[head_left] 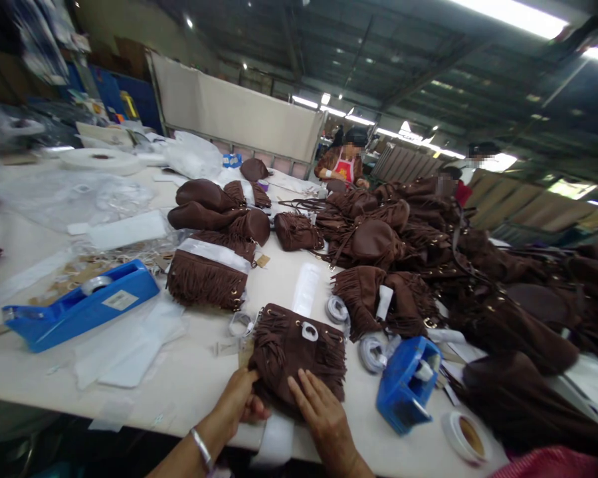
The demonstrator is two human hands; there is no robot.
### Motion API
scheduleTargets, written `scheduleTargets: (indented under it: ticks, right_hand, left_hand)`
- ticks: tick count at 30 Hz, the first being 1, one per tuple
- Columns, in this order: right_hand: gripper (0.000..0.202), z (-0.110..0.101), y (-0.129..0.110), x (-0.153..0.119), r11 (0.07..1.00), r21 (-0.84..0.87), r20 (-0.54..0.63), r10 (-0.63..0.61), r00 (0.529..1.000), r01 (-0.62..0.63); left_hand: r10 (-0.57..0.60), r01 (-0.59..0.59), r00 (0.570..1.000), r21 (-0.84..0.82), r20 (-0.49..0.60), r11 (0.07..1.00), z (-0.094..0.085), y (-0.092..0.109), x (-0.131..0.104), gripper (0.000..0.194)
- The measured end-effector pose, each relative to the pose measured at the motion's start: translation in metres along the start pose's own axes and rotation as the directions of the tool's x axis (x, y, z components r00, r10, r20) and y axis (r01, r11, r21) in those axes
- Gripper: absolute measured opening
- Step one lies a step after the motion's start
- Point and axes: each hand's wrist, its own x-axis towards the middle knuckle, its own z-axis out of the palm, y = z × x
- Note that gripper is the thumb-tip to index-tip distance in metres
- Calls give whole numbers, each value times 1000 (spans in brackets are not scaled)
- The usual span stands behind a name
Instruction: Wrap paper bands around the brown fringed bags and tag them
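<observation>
A brown fringed bag lies at the table's front edge, with a white wrapped piece on its upper part. My left hand, with a silver bangle on the wrist, grips the bag's lower left corner with curled fingers. Flat on the bag's lower front rests my right hand, its fingers stretched out. A white strip shows behind the bag, and another hangs over the table edge below it. Coiled wrapped straps lie close to the bag on the right.
Blue tape dispensers stand left and right. A tape roll lies front right. Brown bags are heaped at the right; wrapped ones lie left of centre. A person is at the far end.
</observation>
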Motion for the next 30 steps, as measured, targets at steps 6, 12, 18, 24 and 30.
scheduleTargets:
  ticks: [6, 12, 18, 24, 30]
  right_hand:
    - [56, 9, -1, -7, 1000, -15, 25, 21, 999, -20]
    - [67, 3, -5, -9, 998, -63, 119, -24, 993, 32]
    - [71, 3, -6, -7, 994, -101, 172, -33, 984, 51]
    - [72, 4, -10, -6, 995, -94, 229, -18, 973, 41]
    - [76, 7, -8, -7, 995, -68, 216, -60, 975, 77]
  left_hand:
    - [1, -1, 1000, -29, -2, 1000, -6, 0, -2, 28]
    - [56, -57, 998, -33, -14, 998, -6, -8, -7, 28]
    - [59, -59, 998, -18, 4, 998, -10, -7, -7, 32]
    - [53, -58, 996, 67, 74, 996, -11, 2, -19, 65]
    - [227, -209, 971, 199, -70, 958, 4, 3, -20, 51]
